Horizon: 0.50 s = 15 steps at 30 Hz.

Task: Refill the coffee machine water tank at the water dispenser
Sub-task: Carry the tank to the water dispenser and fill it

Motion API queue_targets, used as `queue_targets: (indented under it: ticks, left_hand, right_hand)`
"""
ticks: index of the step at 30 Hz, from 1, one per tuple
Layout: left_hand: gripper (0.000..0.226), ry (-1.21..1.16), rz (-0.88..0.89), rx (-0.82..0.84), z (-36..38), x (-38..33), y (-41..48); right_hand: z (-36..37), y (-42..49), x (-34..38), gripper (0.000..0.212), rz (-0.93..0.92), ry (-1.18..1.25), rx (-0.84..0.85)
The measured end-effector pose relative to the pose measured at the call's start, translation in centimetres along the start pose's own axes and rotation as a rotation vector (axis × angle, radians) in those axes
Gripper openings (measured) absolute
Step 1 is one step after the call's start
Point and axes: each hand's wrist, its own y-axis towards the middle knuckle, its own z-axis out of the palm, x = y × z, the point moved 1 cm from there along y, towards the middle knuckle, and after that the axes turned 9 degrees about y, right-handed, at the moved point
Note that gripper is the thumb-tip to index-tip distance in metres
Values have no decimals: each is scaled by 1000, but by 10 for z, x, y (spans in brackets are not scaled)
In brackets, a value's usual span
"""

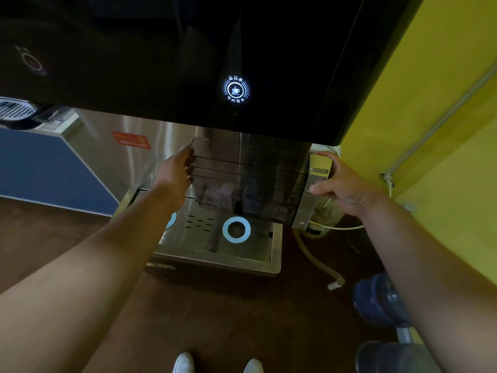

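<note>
A: Nearest, bottom edge: two white shoes (pixel 218 365), toes toward the machine. Both forearms run up and away from there.

B: And the hands?

A: The left hand (pixel 176 170) is pressed to the left wall of the clear water tank (pixel 250 181), fingers curled round its far edge. The right hand (pixel 340 184) has the right end, fingers wrapped over the top corner, thumb tucked under near the side. Both closed on the tank; a two-sided hold, likely because it is wide and will get heavy.

B: Where does the tank sit?

A: Held in the air under the black front panel of the water dispenser (pixel 166 57), above the steel drip tray (pixel 215 251), open top up. A lit round button (pixel 236 89) glows on the panel just above it. The tank is over the right-hand white ring (pixel 236 229) in the tray, probably to line up with the spout.

B: Any water in it?

A: Cannot tell; the walls are smoky. The spout itself is hidden.

B: Around it?

A: Yellow wall (pixel 435 109) right, blue water bottles (pixel 382 305) on the floor near right.
</note>
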Motion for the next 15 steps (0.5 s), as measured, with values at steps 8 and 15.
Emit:
queue_targets:
  ticks: [8,15]
  left_hand:
    - [34,-25,-10,-112,-10,-4,-5]
    - [23,411,772,-336,0,-20,-55]
  right_hand:
    - [-2,-1,2,64,-29,-1,-9]
    - [-3,-2,4,66,-38,-52,-9]
